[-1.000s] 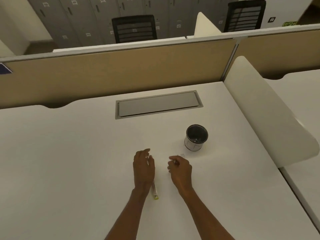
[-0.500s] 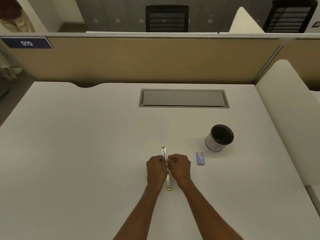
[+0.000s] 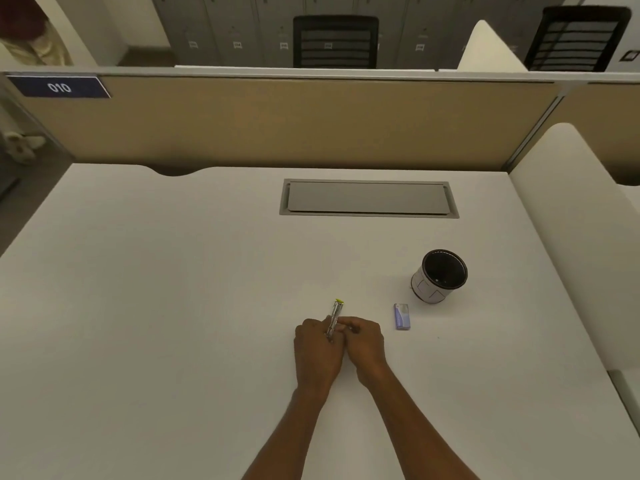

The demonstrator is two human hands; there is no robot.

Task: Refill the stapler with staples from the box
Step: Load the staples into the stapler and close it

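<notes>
Both hands work a slim stapler at the near middle of the counter.

The white counter carries a dark-mouthed cup at far right, then the left hand and right hand, knuckles touching. The left grip is closed round the stapler, whose long axis runs near-to-far, yellow tip pointing away. The right grip pinches at its side; I cannot tell on what. The staple box lies just right of the right hand, the nearer one.
</notes>
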